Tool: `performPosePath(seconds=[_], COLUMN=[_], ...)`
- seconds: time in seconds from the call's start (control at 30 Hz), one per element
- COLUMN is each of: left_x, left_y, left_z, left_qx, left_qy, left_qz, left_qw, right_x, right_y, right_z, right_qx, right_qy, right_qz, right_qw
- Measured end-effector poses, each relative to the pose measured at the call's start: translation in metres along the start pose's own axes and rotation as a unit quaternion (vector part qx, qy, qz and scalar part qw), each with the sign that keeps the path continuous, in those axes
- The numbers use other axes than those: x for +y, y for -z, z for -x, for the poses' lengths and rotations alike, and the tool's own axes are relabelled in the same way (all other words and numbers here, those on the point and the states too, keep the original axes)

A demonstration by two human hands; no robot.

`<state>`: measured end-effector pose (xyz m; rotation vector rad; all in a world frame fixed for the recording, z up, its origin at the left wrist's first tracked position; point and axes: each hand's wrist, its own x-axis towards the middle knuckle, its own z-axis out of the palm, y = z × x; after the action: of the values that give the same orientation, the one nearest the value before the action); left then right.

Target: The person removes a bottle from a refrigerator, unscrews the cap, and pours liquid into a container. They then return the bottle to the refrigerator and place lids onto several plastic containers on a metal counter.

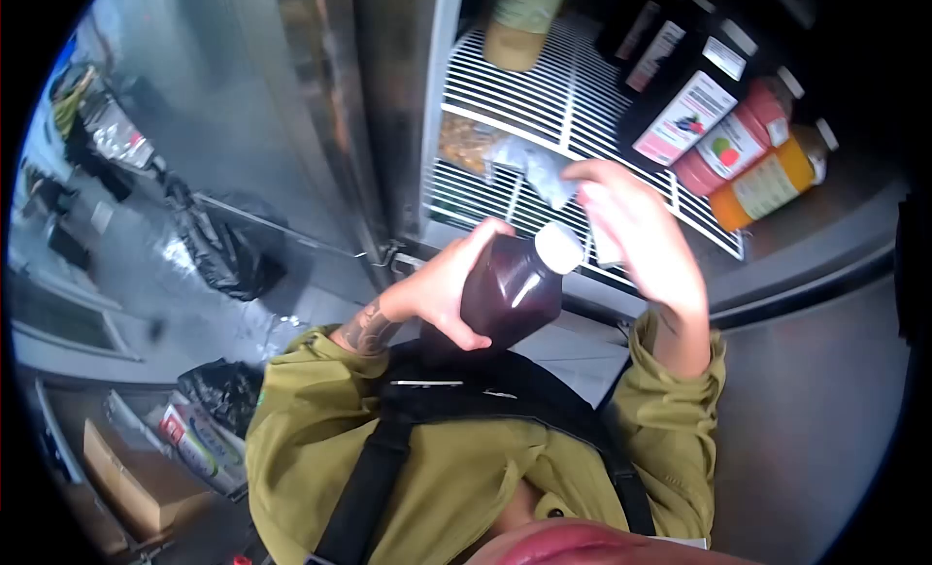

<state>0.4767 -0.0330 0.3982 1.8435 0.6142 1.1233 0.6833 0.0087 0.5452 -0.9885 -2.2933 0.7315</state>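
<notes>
My left hand [442, 288] is wrapped round a dark purple bottle [510, 293] with a white cap [559, 248], held tilted in front of my chest. Just right of the cap, my right hand [631, 225] is raised with its fingers curved and apart. It is partly washed out by glare, and I make out nothing held in it. Behind the fingers, a pale plastic bag [532, 167] lies on a lower wire shelf of the refrigerator.
Several labelled bottles stand on the upper wire shelf [582, 89], including a pink bottle [733, 143] and an orange bottle [767, 186]. A tan container [519, 31] is at its left. The metal door [243, 89] stands at left. Below it are a black bag [228, 259] and a cardboard box [141, 478].
</notes>
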Motion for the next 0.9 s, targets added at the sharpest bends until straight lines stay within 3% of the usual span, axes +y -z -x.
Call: performPosePath(seconds=[0.1,0.2,0.23,0.33,0.47,0.57,0.6,0.7,0.8,0.9], left_x=[-0.007,-0.01,-0.011,-0.003,0.022,0.023,0.034,0.032,0.044,0.042], left_y=[0.011,0.018,0.019,0.022,0.013,0.023,0.029,0.065,0.112,0.182], left_z=[0.025,0.07,0.087,0.14,0.203,0.254,0.267,0.324,0.377,0.454], left_qx=[0.005,0.105,0.142,0.284,0.434,0.522,0.544,0.516,0.537,0.488], left_qy=[-0.024,-0.026,-0.019,0.018,0.063,0.046,0.079,-0.042,-0.08,-0.14], left_qz=[0.078,0.195,0.239,0.269,0.292,0.266,0.266,0.334,0.375,0.367], left_qw=[0.997,0.975,0.96,0.92,0.85,0.809,0.792,0.788,0.751,0.779], right_x=[0.034,0.094,0.111,0.147,0.212,0.187,0.168,0.114,0.062,0.033], right_y=[-0.002,-0.043,-0.065,-0.153,-0.266,-0.308,-0.317,-0.349,-0.407,-0.506], right_z=[0.031,0.062,0.072,0.092,0.14,0.128,0.118,0.064,0.01,-0.041], right_qx=[-0.02,-0.151,-0.179,-0.156,-0.32,-0.431,-0.443,-0.462,-0.464,-0.507], right_qy=[0.099,-0.018,-0.121,-0.289,-0.399,-0.263,-0.237,-0.177,-0.13,-0.134], right_qz=[-0.239,-0.426,-0.449,-0.435,-0.296,-0.085,-0.092,-0.094,-0.081,-0.145], right_qw=[0.966,0.892,0.867,0.838,0.807,0.859,0.86,0.864,0.873,0.839])
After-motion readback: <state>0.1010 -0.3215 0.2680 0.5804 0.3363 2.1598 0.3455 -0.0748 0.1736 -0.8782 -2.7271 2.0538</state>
